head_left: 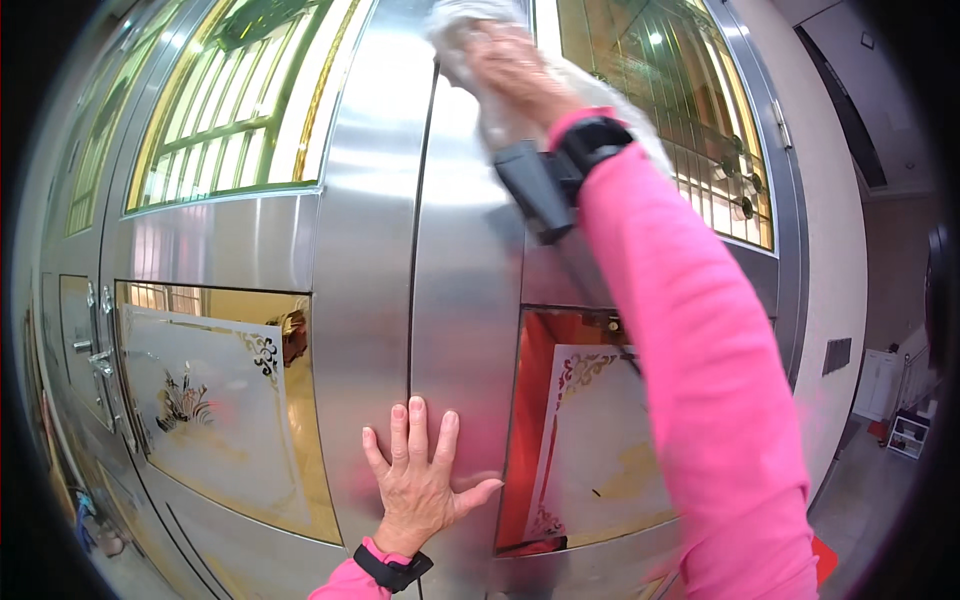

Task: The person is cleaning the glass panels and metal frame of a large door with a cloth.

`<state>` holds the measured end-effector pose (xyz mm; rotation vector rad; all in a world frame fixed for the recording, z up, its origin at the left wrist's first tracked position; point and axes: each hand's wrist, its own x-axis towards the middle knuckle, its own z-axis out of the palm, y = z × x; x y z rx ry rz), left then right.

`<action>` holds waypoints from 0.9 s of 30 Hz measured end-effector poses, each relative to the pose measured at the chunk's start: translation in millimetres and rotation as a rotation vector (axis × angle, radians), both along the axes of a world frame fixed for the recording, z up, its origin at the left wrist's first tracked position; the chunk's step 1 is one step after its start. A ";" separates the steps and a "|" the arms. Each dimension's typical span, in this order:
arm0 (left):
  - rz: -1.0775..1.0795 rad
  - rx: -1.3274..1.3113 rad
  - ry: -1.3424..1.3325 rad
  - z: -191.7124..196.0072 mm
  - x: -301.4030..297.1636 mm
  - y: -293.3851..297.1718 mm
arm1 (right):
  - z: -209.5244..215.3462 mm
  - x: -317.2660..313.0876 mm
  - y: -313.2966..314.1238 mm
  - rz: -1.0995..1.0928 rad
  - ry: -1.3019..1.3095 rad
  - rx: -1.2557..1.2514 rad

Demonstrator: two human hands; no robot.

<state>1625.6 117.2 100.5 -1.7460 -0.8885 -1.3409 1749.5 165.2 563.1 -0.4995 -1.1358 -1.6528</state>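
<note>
Item one: our right hand [510, 62], raised high with fingers closed down over a clear plastic sheet [560, 95], pressing it against the steel door [465, 290] beside the upright seam [420, 230]. The sheet lies directly beneath this hand, trailing down along the wrist. Item two: our left hand [420, 480], fully open, palm flat low on the same door, holding nothing. Around: gold-tinted glass panels [225, 410].
</note>
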 end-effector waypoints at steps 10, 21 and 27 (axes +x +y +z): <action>-0.018 0.049 -0.028 -3.1 -14.2 -0.4 | -63.2 -38.7 -55.4 -0.297 -0.136 -0.357; -0.107 0.068 -0.058 -7.7 -29.4 0.7 | -239.8 -42.0 -60.0 -0.182 -0.678 -0.426; -0.155 -0.027 -0.050 -18.8 -24.1 -1.2 | -310.3 -35.4 -77.9 -0.149 -0.951 -0.694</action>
